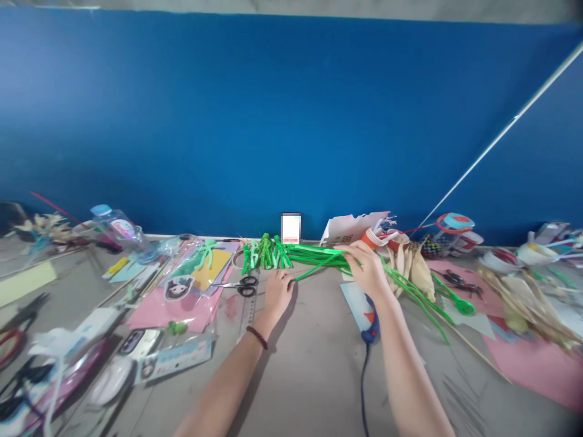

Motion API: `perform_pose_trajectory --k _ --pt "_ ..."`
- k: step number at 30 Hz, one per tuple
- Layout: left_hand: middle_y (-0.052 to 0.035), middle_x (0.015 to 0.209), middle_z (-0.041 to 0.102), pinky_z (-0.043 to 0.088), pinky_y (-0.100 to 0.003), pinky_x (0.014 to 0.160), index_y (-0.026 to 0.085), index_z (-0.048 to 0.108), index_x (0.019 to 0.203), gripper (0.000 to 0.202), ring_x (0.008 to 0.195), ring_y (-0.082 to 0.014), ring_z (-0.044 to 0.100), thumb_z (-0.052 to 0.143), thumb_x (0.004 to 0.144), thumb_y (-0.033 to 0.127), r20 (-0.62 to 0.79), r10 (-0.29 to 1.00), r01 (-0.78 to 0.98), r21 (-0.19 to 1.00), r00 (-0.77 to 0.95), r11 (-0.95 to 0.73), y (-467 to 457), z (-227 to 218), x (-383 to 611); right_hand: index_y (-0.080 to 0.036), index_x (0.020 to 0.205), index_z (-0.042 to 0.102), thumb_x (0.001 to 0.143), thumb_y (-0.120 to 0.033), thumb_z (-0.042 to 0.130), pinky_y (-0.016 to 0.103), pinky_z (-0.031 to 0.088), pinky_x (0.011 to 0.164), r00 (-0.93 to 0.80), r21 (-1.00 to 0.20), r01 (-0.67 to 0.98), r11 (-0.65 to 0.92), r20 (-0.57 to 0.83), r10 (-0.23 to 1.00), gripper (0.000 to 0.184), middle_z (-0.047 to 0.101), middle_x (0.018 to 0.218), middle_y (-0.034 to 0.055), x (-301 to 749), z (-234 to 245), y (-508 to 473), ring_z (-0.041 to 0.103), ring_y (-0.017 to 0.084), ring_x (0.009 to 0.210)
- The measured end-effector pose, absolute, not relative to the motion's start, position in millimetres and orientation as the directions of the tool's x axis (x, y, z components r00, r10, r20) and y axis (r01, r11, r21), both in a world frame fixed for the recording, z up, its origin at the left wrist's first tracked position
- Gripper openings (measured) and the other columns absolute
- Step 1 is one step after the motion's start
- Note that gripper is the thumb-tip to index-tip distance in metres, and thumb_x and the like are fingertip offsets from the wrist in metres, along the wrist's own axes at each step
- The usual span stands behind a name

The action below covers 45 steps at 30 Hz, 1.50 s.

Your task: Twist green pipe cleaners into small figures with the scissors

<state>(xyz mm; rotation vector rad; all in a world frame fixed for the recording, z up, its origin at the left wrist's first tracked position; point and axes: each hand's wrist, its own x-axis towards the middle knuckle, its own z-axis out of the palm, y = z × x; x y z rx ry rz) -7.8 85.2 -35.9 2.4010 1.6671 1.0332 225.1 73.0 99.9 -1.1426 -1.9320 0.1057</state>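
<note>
A bundle of long green pipe cleaners (314, 255) lies across the table's back, fanning out to the right. My left hand (279, 296) rests on the table in front of the bundle. Its fingertips pinch the near end of a single green pipe cleaner (314, 271) that slants up toward the bundle. My right hand (368, 270) is closed at the bundle's right part, fingers over the stems; exactly how many it grips is hidden. Left of the bundle stand small twisted green pipe-cleaner figures (266, 252). Black-handled scissors (247, 286) lie left of my left hand.
A blue glue gun (371, 328) with its cord lies beside my right forearm. At the back stands a phone (291, 228) with a lit screen. Pink paper packs (177, 309), a plastic bottle (119, 227) and a white mouse (112, 381) are on the left. Dried husks (421, 273) sit right.
</note>
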Motion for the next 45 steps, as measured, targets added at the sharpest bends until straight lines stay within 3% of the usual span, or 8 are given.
perform_pose_trajectory --k 5,8,16,26,30,32,39,45 --pt "-0.0045 0.081 0.061 0.045 -0.032 0.073 0.019 0.058 0.085 0.01 0.082 -0.0195 0.056 0.049 0.085 0.015 0.608 0.782 0.792 0.407 0.137 -0.455 83.6 -30.5 -6.9 -0.027 0.106 0.067 0.085 -0.019 0.049 0.033 0.045 0.074 -0.36 -0.231 0.811 0.538 0.528 0.769 0.029 0.055 0.087 0.0066 207.9 84.7 78.5 0.053 0.022 0.084" --pt "-0.0058 0.084 0.062 0.044 -0.033 0.074 0.019 0.055 0.092 0.011 0.082 -0.0199 0.057 0.046 0.087 0.016 0.678 0.725 0.777 0.391 0.119 -0.493 81.9 -27.4 -6.5 -0.026 0.108 0.066 0.081 -0.021 0.057 0.037 0.044 0.08 -0.431 -0.183 0.812 0.554 0.451 0.781 0.029 0.056 0.095 0.0076 196.4 74.0 82.4 0.051 0.024 0.089" --pt "-0.0011 0.075 0.063 0.04 -0.03 0.074 0.019 0.054 0.088 0.016 0.073 -0.0149 0.059 0.045 0.083 0.007 0.758 0.62 0.677 0.347 0.205 -0.649 75.9 -20.4 -7.4 -0.024 0.085 0.07 0.081 -0.015 0.056 0.04 0.038 0.085 -0.493 -0.163 0.797 0.581 0.378 0.783 0.017 0.059 0.11 0.0061 183.0 58.5 86.8 0.046 0.026 0.101" --pt "-0.004 0.08 0.066 0.043 -0.031 0.075 0.019 0.056 0.093 0.013 0.075 -0.0161 0.06 0.045 0.086 0.017 0.773 0.626 0.683 0.399 0.109 -0.612 76.3 -24.9 -6.2 -0.023 0.089 0.069 0.082 -0.008 0.048 0.042 0.037 0.083 -0.448 -0.268 0.749 0.606 0.469 0.761 0.027 0.065 0.107 0.0062 184.8 56.0 92.0 0.05 0.026 0.099" --pt "-0.0019 0.076 0.062 0.045 -0.027 0.064 0.018 0.053 0.104 0.02 0.065 -0.0133 0.057 0.046 0.087 0.025 0.661 0.749 0.607 0.61 -0.035 -0.51 76.5 -26.4 -6.2 -0.023 0.095 0.066 0.083 -0.006 0.04 0.039 0.039 0.085 -0.388 -0.428 0.606 0.671 0.578 0.718 0.033 0.067 0.098 0.0057 193.2 58.0 95.9 0.056 0.023 0.097" --pt "-0.0008 0.076 0.061 0.045 -0.025 0.062 0.019 0.054 0.101 0.017 0.063 -0.0121 0.056 0.044 0.087 0.023 0.61 0.793 0.596 0.634 0.006 -0.492 76.4 -25.7 -6.4 -0.022 0.094 0.066 0.085 -0.011 0.041 0.036 0.042 0.081 -0.309 -0.517 0.536 0.667 0.616 0.725 0.029 0.067 0.09 0.0054 198.7 59.7 96.0 0.058 0.021 0.091" --pt "-0.0059 0.096 0.061 0.044 -0.034 0.083 0.02 0.058 0.096 0.019 0.094 -0.0198 0.056 0.049 0.081 0.012 0.534 0.819 0.74 0.459 0.211 -0.491 79.9 -27.6 -4.7 -0.019 0.087 0.064 0.088 -0.041 0.048 0.026 0.037 0.05 0.136 -0.799 0.211 0.564 0.595 0.792 0.027 0.046 0.056 -0.0022 213.4 78.8 86.4 0.045 0.012 0.051" --pt "-0.0052 0.093 0.06 0.043 -0.036 0.081 0.02 0.06 0.092 0.017 0.092 -0.0208 0.055 0.05 0.081 0.012 0.45 0.845 0.82 0.339 0.289 -0.461 80.2 -33.4 -4.2 -0.022 0.082 0.057 0.083 -0.047 0.055 0.022 0.029 0.043 0.34 -0.736 -0.305 0.604 0.508 0.791 0.025 0.034 0.05 -0.0079 223.3 110.1 73.5 0.032 0.008 0.041"
